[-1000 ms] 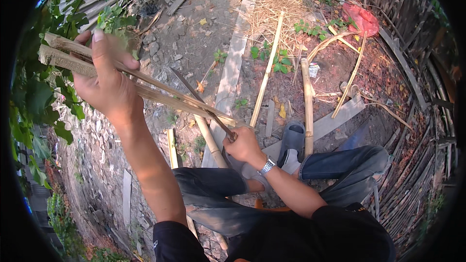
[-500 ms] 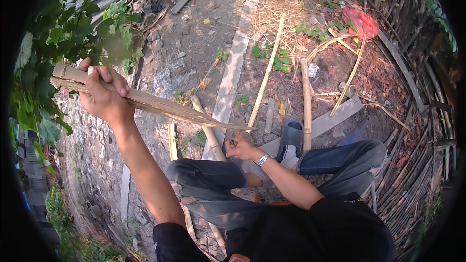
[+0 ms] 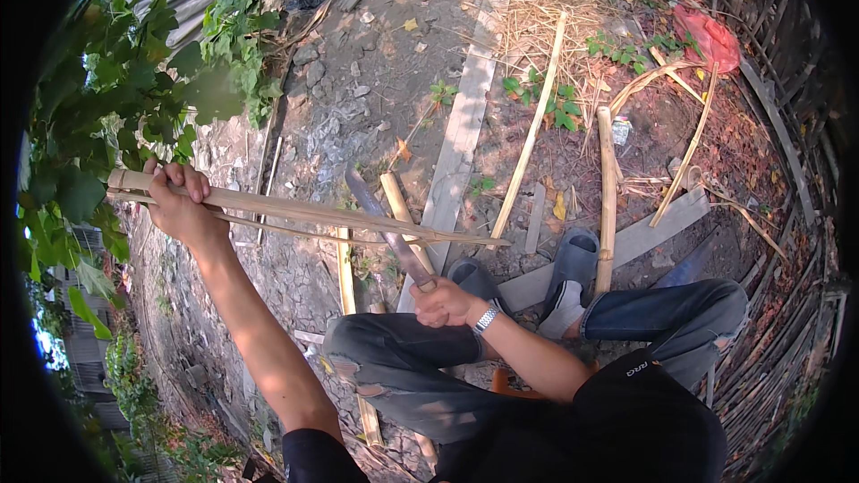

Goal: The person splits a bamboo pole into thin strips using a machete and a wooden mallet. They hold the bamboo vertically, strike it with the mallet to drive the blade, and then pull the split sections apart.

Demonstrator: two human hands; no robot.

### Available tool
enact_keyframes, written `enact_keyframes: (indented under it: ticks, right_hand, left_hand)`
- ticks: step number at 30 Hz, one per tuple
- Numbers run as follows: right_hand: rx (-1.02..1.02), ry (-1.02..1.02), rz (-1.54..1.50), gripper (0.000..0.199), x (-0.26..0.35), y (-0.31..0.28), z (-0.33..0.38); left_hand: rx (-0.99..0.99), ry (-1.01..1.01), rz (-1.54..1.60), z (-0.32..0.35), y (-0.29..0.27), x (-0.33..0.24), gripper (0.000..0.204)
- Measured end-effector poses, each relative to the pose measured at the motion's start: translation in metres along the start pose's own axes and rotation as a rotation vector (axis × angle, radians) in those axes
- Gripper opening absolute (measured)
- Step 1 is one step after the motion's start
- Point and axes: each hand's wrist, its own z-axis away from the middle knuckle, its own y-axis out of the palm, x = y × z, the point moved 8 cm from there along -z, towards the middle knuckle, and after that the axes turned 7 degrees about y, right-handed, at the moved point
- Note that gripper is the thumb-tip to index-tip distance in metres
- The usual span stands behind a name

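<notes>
- Left hand [image 3: 188, 210]: located at the left of the frame, fingers closed around the butt end of a split bamboo strip [image 3: 286, 207].
- Bamboo strip: extends from the left of the frame to just right of centre, sloping slightly down and narrowing to a thin tip. A thinner sliver [image 3: 286, 232] runs just below it.
- Right hand [image 3: 447, 302]: located low, near the centre of the frame, fingers wrapped around the handle of a long knife [image 3: 408, 258].
- Knife: blade points to the upper left and crosses the line of the bamboo strip; whether the edge touches the strip cannot be told.
- Wristwatch [image 3: 486, 319]: metal band, worn on the right wrist.
- Ground, centre: a long grey board [image 3: 458, 130] lies aslant, with a pale narrow strip [image 3: 532, 121] to its right.
- Ground, right of centre: a round bamboo pole [image 3: 608, 197] stretches toward the person; its near end lies beside a grey sandal [image 3: 575, 259].
- Upper right: straw-coloured shavings [image 3: 541, 22] lie in a loose heap; a red bag [image 3: 707, 38] lies farther right.
- Upper left: green leaves [image 3: 76, 139] hang near the left hand.
</notes>
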Motion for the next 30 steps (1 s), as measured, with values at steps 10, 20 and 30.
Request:
enact_keyframes:
  ticks: [10, 20, 30]
  right_hand:
    - [-1.168, -0.441, 1.324, 0.021, 0.105, 0.014, 0.120]
    - [-1.378, -0.473, 1.083, 0.023, 0.055, -0.160, 0.137]
    - [-0.743, -0.256, 0.714, 0.017, 0.053, -0.176, 0.100]
  left_hand:
    - [0.099, 0.108, -0.029, 0.038, 0.143, -0.045, 0.031]
    - [0.185, 0.110, 0.008, 0.066, 0.245, -0.061, 0.029]
    - [0.083, -0.031, 0.037, 0.015, 0.199, 0.007, 0.023]
